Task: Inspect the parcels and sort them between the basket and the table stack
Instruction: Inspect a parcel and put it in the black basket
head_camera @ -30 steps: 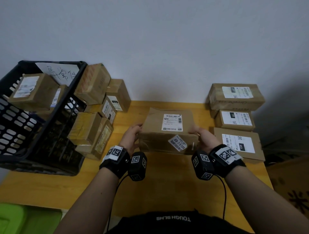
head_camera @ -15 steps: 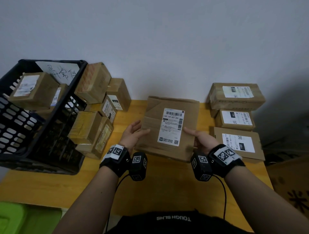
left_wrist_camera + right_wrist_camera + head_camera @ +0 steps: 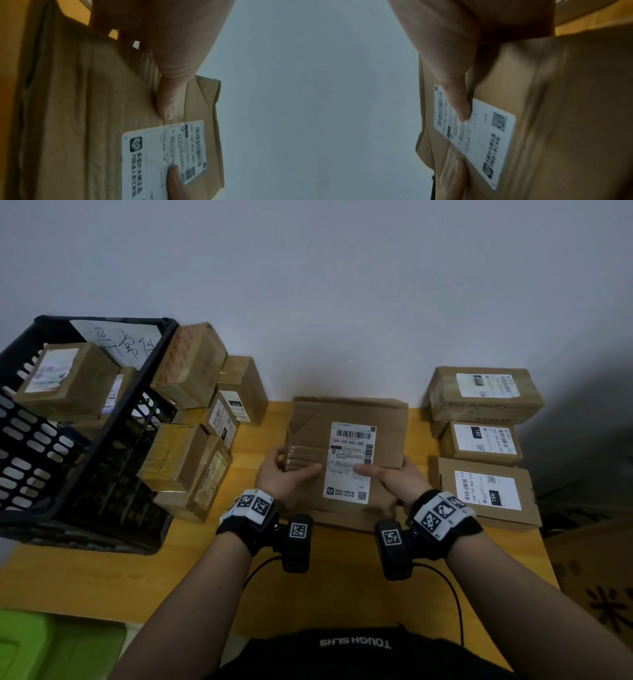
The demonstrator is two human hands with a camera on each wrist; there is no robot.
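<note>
A flat brown cardboard parcel (image 3: pixel 346 453) with a white shipping label (image 3: pixel 351 463) is held up over the middle of the wooden table (image 3: pixel 191 583), label face toward me. My left hand (image 3: pixel 284 474) grips its left edge, thumb on the front. My right hand (image 3: pixel 394 477) grips its right edge, thumb on the label. In the left wrist view my left thumb presses the parcel (image 3: pixel 96 121) just above the label (image 3: pixel 164 159). The right wrist view shows my right thumb on the label (image 3: pixel 476 135). The black plastic basket (image 3: pixel 85 460) at the left holds several parcels.
Several brown boxes (image 3: pixel 191 426) are piled between the basket and the wall. A stack of three labelled parcels (image 3: pixel 483 446) stands at the table's right side. A green object (image 3: pixel 51 648) sits below the table's front left corner. A white wall stands behind.
The parcel has been turned up from lying low with its top label showing to standing with the big label face toward me, and both thumbs now lie on its front.
</note>
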